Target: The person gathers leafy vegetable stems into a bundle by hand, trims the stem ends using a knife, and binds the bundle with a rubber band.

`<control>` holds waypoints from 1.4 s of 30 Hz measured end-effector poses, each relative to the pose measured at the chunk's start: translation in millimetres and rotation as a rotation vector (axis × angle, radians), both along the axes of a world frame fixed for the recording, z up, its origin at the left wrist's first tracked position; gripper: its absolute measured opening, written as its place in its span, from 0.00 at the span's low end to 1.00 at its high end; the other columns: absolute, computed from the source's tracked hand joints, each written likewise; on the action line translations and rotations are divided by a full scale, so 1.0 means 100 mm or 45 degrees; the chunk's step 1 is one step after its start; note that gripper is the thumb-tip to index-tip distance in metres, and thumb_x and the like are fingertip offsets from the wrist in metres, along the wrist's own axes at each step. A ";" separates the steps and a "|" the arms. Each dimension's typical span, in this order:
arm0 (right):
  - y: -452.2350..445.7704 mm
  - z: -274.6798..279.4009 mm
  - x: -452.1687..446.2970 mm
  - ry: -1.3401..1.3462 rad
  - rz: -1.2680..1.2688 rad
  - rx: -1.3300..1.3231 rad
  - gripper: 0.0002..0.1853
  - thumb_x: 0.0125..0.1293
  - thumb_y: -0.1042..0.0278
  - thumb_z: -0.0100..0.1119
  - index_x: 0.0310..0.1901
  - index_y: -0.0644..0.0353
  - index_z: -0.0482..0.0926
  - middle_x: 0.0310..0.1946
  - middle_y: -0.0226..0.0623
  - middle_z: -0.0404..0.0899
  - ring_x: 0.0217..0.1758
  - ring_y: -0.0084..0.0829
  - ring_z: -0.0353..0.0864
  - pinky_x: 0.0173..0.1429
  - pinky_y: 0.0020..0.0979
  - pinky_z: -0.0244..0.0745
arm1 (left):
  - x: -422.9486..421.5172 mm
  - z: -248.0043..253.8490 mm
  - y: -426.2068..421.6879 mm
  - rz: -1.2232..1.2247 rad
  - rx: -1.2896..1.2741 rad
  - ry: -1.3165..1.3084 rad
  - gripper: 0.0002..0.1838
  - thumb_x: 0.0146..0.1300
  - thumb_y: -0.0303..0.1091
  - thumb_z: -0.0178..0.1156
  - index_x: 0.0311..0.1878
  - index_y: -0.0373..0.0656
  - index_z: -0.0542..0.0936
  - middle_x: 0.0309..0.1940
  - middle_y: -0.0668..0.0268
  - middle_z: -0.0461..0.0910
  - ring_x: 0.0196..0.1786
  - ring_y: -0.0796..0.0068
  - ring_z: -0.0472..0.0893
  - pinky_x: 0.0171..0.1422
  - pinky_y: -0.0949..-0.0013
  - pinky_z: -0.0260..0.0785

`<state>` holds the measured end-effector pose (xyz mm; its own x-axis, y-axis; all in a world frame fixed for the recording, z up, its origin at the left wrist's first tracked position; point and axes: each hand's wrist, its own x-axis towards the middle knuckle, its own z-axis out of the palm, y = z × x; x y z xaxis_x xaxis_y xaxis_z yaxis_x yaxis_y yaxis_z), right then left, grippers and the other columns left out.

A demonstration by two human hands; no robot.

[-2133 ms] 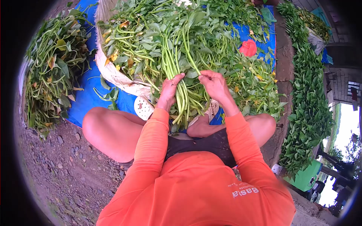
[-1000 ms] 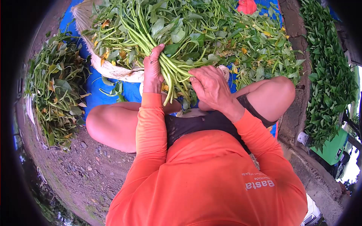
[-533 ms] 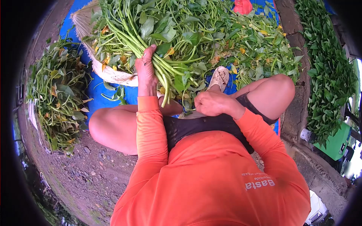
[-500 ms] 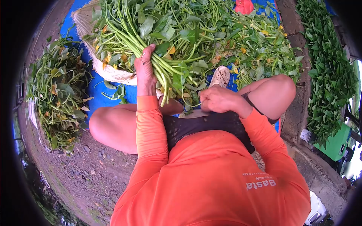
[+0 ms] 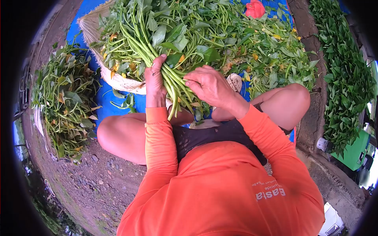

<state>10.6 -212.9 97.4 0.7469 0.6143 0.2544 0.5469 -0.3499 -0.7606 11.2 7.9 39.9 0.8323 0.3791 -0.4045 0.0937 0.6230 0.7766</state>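
A bundle of long green stems with leaves at its far end is gripped in my left hand, thumb across the stems. The cut ends point down toward my lap. My right hand is at the right side of these stem ends, its fingers curled and pinched together; what is between the fingertips is too small to make out. Behind and under the bundle spreads a large heap of leafy stems with some yellow leaves.
Another leafy pile is at the left, beside the blue tarp. A pale sack edges the heap. A red object lies at the far right. Green bundles line the right, near a green container.
My right hand has moved up and left from near my lap to the stem ends. My left hand still holds the bundle, now slightly lower in view.
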 end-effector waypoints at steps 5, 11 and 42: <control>0.21 -0.04 -0.04 -0.226 0.018 -0.134 0.04 0.66 0.73 0.66 0.39 0.61 0.82 0.36 0.42 0.82 0.43 0.48 0.81 0.51 0.47 0.79 | -0.01 -0.06 0.05 0.180 0.115 0.143 0.12 0.68 0.30 0.72 0.50 0.33 0.86 0.41 0.62 0.88 0.39 0.69 0.87 0.45 0.65 0.84; -0.23 -0.06 0.41 -0.209 0.190 -0.406 0.04 0.66 0.76 0.64 0.40 0.62 0.81 0.36 0.42 0.80 0.45 0.47 0.80 0.51 0.46 0.78 | 0.05 -0.22 0.54 0.487 0.041 0.170 0.10 0.71 0.28 0.70 0.48 0.30 0.87 0.40 0.61 0.87 0.39 0.68 0.87 0.46 0.64 0.84; -0.39 0.18 1.19 0.942 -0.593 0.580 0.14 0.74 0.68 0.75 0.58 0.59 0.86 0.42 0.25 0.87 0.43 0.18 0.85 0.51 0.28 0.84 | 0.13 -0.07 0.20 0.229 0.065 0.205 0.14 0.60 0.25 0.78 0.43 0.36 0.81 0.34 0.68 0.83 0.30 0.77 0.79 0.38 0.70 0.73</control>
